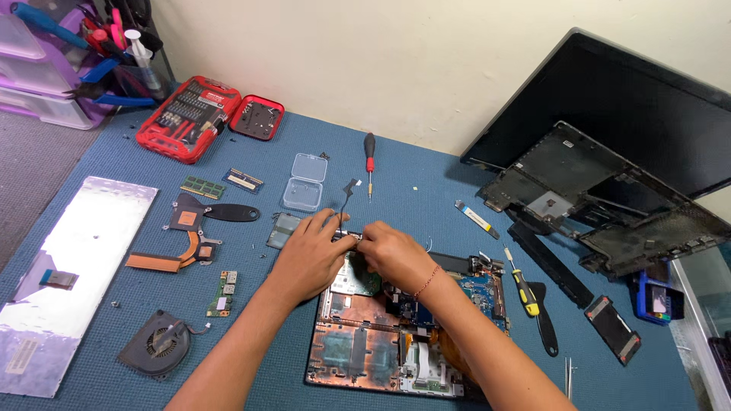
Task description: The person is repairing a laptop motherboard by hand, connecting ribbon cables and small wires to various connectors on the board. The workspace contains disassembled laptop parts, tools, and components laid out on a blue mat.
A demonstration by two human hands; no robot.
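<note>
An opened laptop base (358, 354) with a bare circuit board lies on the blue mat (426, 164) in front of me. My left hand (308, 255) rests on its upper left corner, fingertips pinching a small metal part at the far edge. My right hand (392, 255), with a thin bracelet at the wrist, meets it there and grips the same small part (352, 237). A thin black cable (346, 199) rises from that spot toward the back. What exactly sits between the fingers is hidden.
A red bit set (186, 118) and lid (257, 118) lie back left. Keyboard (72, 281), fan (158, 344), copper heat pipe (179, 255), memory sticks (202, 187), clear case (304, 183) lie left. Red screwdriver (369, 160) lies behind. Yellow screwdriver (521, 285), black casing (601, 205) and screen (632, 99) are right.
</note>
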